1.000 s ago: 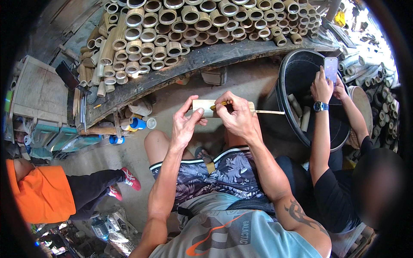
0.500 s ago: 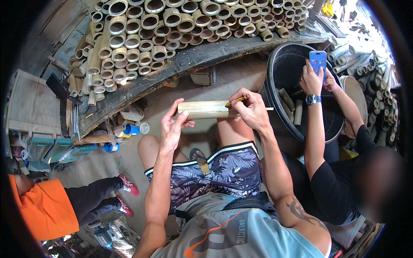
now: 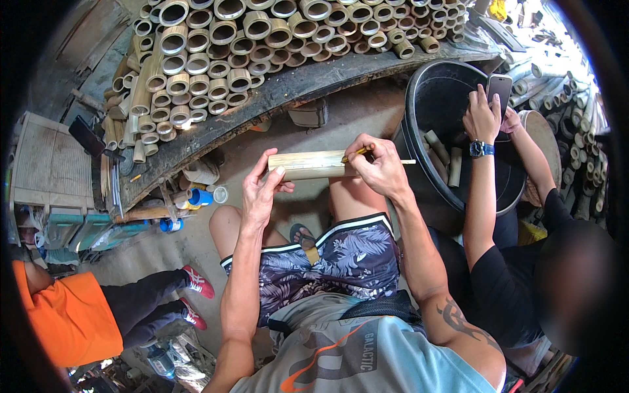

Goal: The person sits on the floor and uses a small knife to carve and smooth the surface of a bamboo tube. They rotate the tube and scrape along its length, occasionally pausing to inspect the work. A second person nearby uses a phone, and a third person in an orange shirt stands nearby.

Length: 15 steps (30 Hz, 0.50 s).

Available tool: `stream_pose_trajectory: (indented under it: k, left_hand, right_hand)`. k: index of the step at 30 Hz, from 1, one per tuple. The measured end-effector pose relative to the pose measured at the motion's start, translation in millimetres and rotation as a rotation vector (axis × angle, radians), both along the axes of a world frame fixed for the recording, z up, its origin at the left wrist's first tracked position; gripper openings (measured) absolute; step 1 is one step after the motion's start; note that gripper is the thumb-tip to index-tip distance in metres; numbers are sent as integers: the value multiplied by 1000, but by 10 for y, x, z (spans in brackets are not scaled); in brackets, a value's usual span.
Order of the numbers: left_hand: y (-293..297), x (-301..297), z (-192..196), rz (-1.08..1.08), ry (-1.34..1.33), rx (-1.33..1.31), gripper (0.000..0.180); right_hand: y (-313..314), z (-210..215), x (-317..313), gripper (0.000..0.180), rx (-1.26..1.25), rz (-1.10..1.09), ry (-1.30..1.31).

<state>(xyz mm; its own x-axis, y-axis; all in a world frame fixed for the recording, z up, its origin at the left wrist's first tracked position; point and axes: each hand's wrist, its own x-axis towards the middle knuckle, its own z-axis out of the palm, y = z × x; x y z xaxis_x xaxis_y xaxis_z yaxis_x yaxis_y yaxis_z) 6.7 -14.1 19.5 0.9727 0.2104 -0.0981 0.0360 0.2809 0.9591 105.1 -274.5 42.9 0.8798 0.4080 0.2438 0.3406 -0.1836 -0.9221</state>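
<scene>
Above my lap a pale bamboo tube (image 3: pixel 304 171) lies level across both hands. My left hand (image 3: pixel 261 187) grips its left end, thumb on the near side and fingers behind. My right hand (image 3: pixel 380 167) pinches a yellow pencil (image 3: pixel 357 154), its tip at the tube's upper face toward the right end. Out past the right hand sticks the end of a thin pale strip (image 3: pixel 409 162); the hand hides how it meets the tube. Dark marks along the tube's face are too small to make out.
Cut bamboo tubes (image 3: pixel 223 31) are stacked on a dark bench (image 3: pixel 275 92) ahead. To the right, a black tub (image 3: pixel 411 131) holds several bamboo pieces; beside it a co-worker holds a phone (image 3: pixel 498 88). Another person in an orange shirt (image 3: pixel 78 321) is at the left.
The pencil and right hand have shifted very slightly left along the tube. The co-worker's phone has moved right and tilted, and its screen now looks dark.
</scene>
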Motion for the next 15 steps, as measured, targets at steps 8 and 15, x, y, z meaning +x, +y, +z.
stream_pose_trajectory:
  k: [8,15]
  left_hand:
    - [13,7,11,-1,-6,3,54]
    - [3,-30,5,-63,-30,-182,61]
  right_hand:
    - [-77,158,-94,19,2,-193,-182]
    - [-318,127,-154,23,-230,-134,-5]
